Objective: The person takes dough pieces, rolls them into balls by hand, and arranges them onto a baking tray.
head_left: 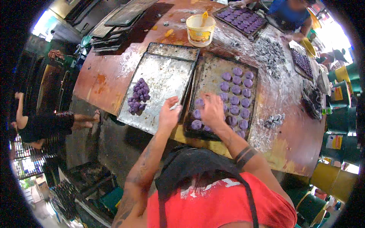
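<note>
My left hand (169,114) hovers near the right edge of a worn metal tray (163,74), its fingers apart and slightly bent, with nothing visible in them. On that tray lies a heap of small purple dough pieces (141,91). To the right, a second dark-rimmed tray (211,68) carries rows of flattened round purple dough pieces (235,89). Over the left part of those rows is my right hand (213,111), fingers stretched out and palm down. It hides some pieces beneath it; whether it touches one cannot be made out.
A white bucket (194,32) with a yellow-handled tool stands beyond the trays. Stacked trays (114,34) lie at far left. Floured dough bits (270,55) cover the table's right side. Another filled tray (241,19) is near a person in blue (291,17). Another person stands left.
</note>
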Motion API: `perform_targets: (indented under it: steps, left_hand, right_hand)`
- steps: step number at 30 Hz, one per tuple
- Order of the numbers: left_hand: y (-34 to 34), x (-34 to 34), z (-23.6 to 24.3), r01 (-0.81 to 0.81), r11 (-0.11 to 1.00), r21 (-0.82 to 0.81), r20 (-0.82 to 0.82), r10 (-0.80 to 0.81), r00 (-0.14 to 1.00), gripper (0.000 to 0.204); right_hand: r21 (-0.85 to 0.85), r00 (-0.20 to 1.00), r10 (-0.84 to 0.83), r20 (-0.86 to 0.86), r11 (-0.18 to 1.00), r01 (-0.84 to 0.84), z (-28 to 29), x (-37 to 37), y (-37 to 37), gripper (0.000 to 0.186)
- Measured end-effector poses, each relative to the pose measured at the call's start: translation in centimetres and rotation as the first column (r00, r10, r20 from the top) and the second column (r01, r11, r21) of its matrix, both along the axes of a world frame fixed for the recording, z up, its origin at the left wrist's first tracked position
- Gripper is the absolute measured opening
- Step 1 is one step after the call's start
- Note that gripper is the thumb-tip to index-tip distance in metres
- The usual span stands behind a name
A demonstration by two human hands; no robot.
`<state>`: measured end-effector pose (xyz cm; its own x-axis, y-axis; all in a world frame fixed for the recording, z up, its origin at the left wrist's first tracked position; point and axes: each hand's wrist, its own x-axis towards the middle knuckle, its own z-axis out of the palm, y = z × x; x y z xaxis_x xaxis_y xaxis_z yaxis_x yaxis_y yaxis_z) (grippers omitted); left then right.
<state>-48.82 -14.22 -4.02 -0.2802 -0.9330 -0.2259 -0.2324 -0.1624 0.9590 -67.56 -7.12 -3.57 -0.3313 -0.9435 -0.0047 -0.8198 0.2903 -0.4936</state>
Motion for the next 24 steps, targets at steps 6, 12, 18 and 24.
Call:
perform_targets:
  steps: [6,12,18,24]
  left_hand:
    - [1.0,-0.6,0.6,0.165,0.967,0.195,-0.007,-0.167,0.986,0.025]
    - [0.9,3.3,-0.3,0.249,0.968,-0.002,0.297,-0.237,0.925,0.019]
    - [-4.3,11.9,-2.3,0.303,0.699,-0.648,0.690,0.369,0.623,0.012]
    - [-9.4,14.7,-1.9,0.626,0.695,-0.355,0.925,0.162,0.345,0.010]
  right_hand:
    - [0.046,0.962,0.258,-0.084,0.966,-0.255,-2.4,-1.4,0.6,0.041]
    - [-0.236,0.850,-0.335,-0.406,0.937,0.257,-3.7,-23.3,15.4,0.043]
    - [-0.109,0.882,-0.426,-0.203,0.905,0.412,-7.3,-25.9,23.6,0.032]
    - [-0.466,0.602,-0.515,0.610,0.380,0.799,-6.8,-27.8,27.2,0.013]
